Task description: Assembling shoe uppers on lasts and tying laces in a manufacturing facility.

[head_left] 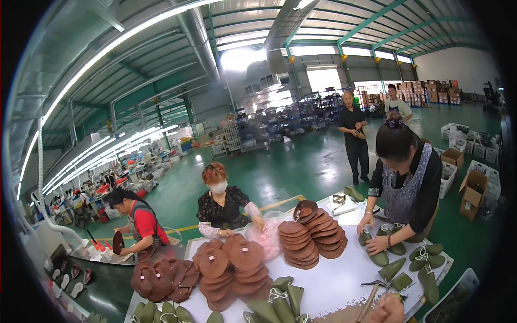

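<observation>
Hammer (370, 297) lies just beside right hand (389, 309).

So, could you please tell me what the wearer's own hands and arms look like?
Only one hand shows, at the lower edge, probably the right: bare, with no glove and no sleeve in view. Its forearm is cut off by the frame. The left hand is out of view.

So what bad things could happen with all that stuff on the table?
The tall brown leather stacks lean and might slide over. The hammer lies at the white table edge beside the person's right hand, so a bump could knock it off. Green shoe lasts crowd the corner and may roll down.
</observation>
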The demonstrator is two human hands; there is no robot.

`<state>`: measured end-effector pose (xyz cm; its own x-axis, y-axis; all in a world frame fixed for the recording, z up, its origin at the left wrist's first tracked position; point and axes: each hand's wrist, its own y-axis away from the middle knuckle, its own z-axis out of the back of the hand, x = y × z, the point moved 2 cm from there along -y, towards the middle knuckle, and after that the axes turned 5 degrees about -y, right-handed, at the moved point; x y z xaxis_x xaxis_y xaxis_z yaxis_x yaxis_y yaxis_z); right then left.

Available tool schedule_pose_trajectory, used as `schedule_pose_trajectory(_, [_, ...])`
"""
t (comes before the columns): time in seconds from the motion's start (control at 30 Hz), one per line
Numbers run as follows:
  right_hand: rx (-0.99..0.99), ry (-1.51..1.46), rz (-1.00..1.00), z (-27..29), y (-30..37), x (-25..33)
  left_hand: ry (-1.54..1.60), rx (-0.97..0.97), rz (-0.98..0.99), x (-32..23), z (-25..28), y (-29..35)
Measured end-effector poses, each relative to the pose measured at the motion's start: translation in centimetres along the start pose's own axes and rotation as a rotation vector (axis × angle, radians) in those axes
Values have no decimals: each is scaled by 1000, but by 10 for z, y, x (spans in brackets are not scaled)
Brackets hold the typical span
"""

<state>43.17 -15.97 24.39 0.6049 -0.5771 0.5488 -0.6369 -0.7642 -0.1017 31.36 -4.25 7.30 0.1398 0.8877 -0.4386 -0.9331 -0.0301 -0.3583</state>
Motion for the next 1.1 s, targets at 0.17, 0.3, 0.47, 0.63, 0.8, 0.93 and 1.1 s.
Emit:
schedule_pose_trajectory(0.17, [-154, 117, 180, -5, -10, 26, -60, -171, 75, -15, -46, -8])
schedule_pose_trajectory(0.3, [-307, 118, -13, 3, 9, -26, -2, -142, 59, -10, -61, 4])
schedule_pose_trajectory(0.47, [-222, -35, -469, -25, 56, -82, 69, -47, 99, -14, -68, 18])
schedule_pose_trajectory(0.63, [-366, 305, 300, 27, 24, 46, 206, 136, 290, -8, -55, 10])
schedule_pose_trajectory(0.8, [-589, 709, 367, 59, 34, 32, 101, 189, 418, 7, -47, -20])
schedule_pose_trajectory(0.93, [-456, 1480, 196, 58, 12, -3, 178, 67, 372, 10, -48, -18])
schedule_pose_trajectory(1.1, [-276, 1823, -153, 120, 44, -48, 202, -12, 306, -2, -62, -8])
